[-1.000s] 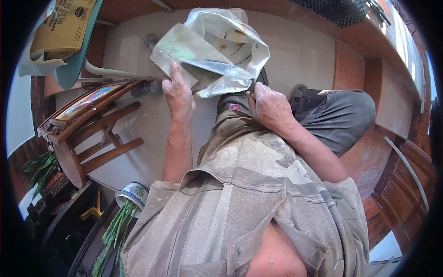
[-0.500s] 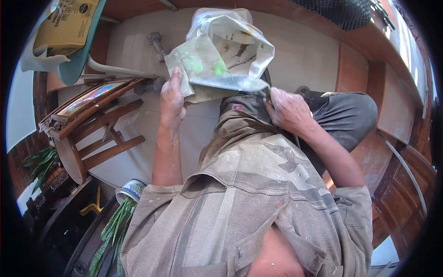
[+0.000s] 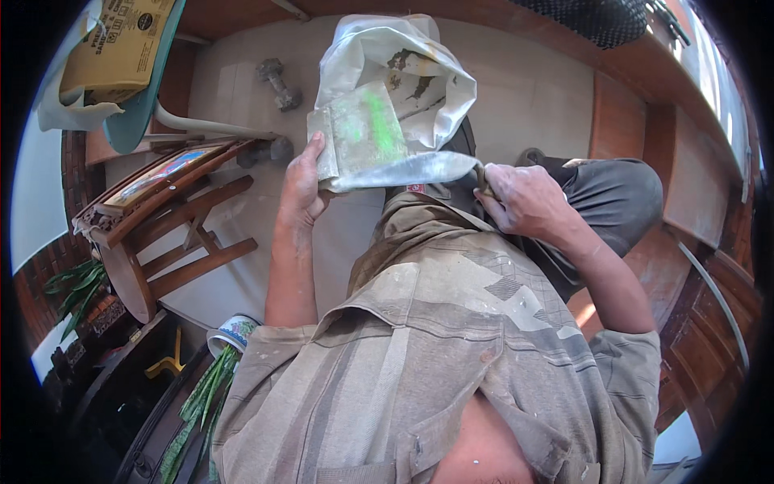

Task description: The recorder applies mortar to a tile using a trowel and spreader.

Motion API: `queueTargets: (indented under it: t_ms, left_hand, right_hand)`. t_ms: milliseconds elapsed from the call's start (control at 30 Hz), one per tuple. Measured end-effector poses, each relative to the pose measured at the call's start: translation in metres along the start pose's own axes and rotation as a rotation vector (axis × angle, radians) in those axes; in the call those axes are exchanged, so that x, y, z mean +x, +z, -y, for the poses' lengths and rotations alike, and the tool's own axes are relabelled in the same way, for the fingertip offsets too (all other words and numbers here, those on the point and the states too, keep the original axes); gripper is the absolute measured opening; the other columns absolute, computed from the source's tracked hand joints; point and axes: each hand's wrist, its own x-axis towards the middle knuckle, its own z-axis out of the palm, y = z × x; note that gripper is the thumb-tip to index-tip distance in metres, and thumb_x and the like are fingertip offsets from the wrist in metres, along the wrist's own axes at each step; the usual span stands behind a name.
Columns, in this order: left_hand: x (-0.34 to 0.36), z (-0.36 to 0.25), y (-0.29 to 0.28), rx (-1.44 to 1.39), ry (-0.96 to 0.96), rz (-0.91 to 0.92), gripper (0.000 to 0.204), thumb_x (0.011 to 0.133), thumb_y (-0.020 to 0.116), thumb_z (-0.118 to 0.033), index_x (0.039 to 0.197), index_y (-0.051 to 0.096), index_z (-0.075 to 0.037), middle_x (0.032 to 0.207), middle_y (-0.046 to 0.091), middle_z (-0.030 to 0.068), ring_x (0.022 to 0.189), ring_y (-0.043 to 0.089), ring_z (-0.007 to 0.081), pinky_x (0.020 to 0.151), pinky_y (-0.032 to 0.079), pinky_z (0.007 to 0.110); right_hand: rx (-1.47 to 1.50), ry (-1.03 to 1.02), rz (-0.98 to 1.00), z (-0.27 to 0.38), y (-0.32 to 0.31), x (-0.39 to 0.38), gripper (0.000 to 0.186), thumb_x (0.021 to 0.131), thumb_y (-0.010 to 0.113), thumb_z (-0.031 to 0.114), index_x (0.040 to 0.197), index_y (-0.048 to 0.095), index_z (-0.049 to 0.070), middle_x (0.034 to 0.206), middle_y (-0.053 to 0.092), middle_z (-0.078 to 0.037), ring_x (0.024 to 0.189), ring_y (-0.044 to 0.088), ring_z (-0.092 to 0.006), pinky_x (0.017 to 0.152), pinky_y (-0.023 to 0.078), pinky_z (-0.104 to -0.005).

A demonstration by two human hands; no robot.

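My left hand (image 3: 302, 181) grips a greyish flat board (image 3: 359, 133) with bright green patches, its thumb over the left end. My right hand (image 3: 520, 198) is closed on the dark handle of a long metal blade (image 3: 407, 169), which lies along the near edge of the board and points left. Just beyond them sits a crumpled white bag (image 3: 455, 89), open at the top, with dark stains inside. My dusty shirt (image 3: 411, 306) and my bent right leg (image 3: 613, 194) show below and to the right.
Wooden folding stool (image 3: 193, 246) and cardboard box (image 3: 113, 44) on a teal board at left. Potted plant (image 3: 230, 331) at lower left. Dumbbell (image 3: 278, 85) on the tiled floor. Wooden bench (image 3: 681, 169) at right, with black mesh (image 3: 588, 20) above.
My right hand has moved right and down with the blade. The board has shifted right and turned more upright, uncovering more of the bag's inside and the dumbbell.
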Motion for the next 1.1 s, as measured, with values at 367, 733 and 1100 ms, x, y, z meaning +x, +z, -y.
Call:
queueTargets:
  t_ms: [367,733,1100]
  left_hand:
    - [0.005,0.0,-0.003,0.005,-0.002,0.036,0.044,0.097,0.05,-0.036,0.121,0.053,0.001,0.102,0.066,0.0114,0.089,0.067,0.0223,0.069,0.058,0.039]
    - [0.013,-0.004,-0.003,-0.165,0.034,0.02,0.04,0.096,0.054,-0.029,0.122,0.052,0.002,0.108,0.064,0.0132,0.094,0.066,0.0228,0.085,0.054,0.036]
    - [0.01,-0.004,0.007,0.004,-0.02,0.062,0.04,0.097,0.053,-0.031,0.121,0.053,0.001,0.106,0.064,0.0121,0.088,0.067,0.0214,0.072,0.057,0.037]
  right_hand:
    - [-0.053,0.072,-0.122,-0.035,-0.014,0.048,0.024,0.087,0.057,0.025,0.087,0.052,0.002,0.075,0.062,-0.021,0.07,0.062,-0.0384,0.062,0.05,-0.0454]
    - [-0.06,-0.034,-0.004,-0.002,-0.013,-0.004,0.026,0.09,0.055,0.027,0.085,0.05,0.002,0.071,0.058,-0.018,0.068,0.061,-0.0363,0.061,0.049,-0.0443]
    - [-0.114,-0.049,-0.023,-0.022,-0.014,0.011,0.024,0.087,0.057,0.025,0.081,0.048,0.004,0.068,0.059,-0.017,0.063,0.061,-0.0355,0.058,0.05,-0.0444]
